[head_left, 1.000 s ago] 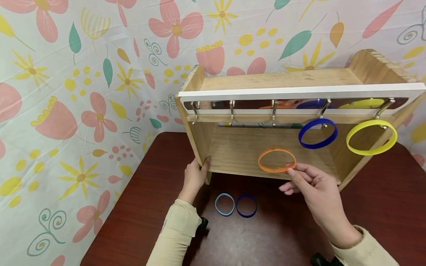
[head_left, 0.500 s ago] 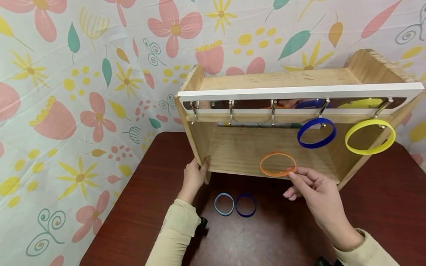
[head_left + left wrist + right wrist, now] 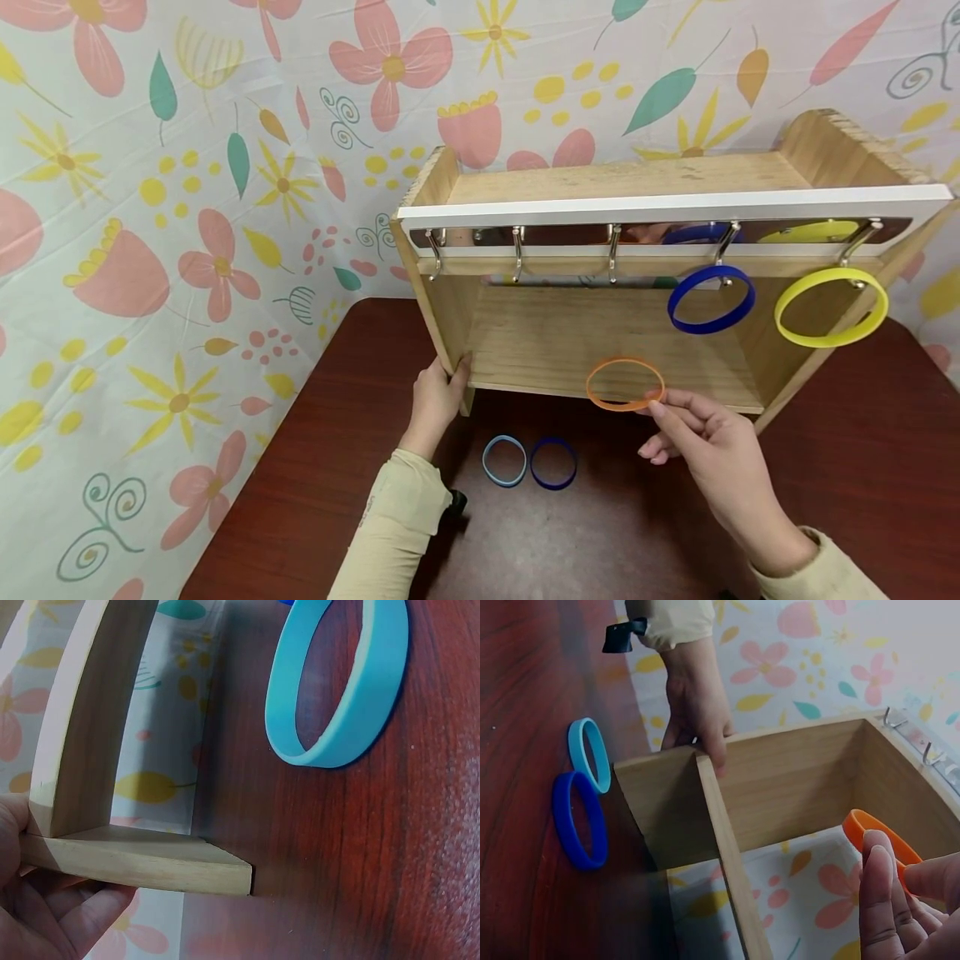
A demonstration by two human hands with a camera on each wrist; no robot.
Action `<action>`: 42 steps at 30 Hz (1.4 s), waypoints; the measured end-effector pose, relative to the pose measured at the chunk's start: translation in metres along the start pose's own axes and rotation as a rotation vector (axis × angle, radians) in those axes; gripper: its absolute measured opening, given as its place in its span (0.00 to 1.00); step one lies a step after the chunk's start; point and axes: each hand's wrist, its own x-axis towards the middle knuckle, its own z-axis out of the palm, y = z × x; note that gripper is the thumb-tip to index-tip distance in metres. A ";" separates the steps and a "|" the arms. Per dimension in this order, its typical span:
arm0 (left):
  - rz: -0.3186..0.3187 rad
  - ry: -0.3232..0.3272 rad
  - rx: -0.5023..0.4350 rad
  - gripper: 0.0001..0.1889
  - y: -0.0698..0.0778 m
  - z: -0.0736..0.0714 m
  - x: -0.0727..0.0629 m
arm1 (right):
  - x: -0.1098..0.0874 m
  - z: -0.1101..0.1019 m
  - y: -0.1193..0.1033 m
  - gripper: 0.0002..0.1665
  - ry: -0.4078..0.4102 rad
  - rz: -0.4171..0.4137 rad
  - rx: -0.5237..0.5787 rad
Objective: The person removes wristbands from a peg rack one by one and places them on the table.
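An orange wristband (image 3: pixel 626 407) is pinched between thumb and fingers of my right hand (image 3: pixel 716 454), in front of the lower board of a wooden shelf (image 3: pixel 555 333). My left hand (image 3: pixel 437 398) grips the shelf's left side near its bottom; the left wrist view shows the fingers around that wooden corner. A blue wristband (image 3: pixel 711 325) and a yellow wristband (image 3: pixel 831 340) hang from the two rightmost metal hooks. Beneath the shelf, a light blue wristband (image 3: pixel 504 483) and a dark blue wristband (image 3: pixel 554 487) lie side by side on the table.
Three bare hooks (image 3: pixel 612 254) project from the white-edged rail on the left and middle of the shelf. The dark red wooden table (image 3: pixel 330 500) carries the shelf. A flower-patterned cloth (image 3: pixel 225 250) stands behind it.
My right hand has lowered slightly with the orange wristband, away from the hook rail. My left hand keeps its grip on the shelf. The hanging wristbands stay on their hooks.
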 end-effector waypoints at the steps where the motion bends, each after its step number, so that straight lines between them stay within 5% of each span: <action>1: 0.000 -0.001 -0.002 0.15 0.000 0.000 0.000 | 0.000 0.000 0.001 0.15 -0.001 0.002 -0.004; 22: 0.008 0.010 0.014 0.15 0.000 0.000 0.000 | -0.005 -0.015 0.025 0.09 -0.041 0.129 -0.121; 42: -0.002 0.006 0.009 0.14 0.000 0.001 0.000 | -0.010 -0.020 0.058 0.21 -0.125 0.272 -0.210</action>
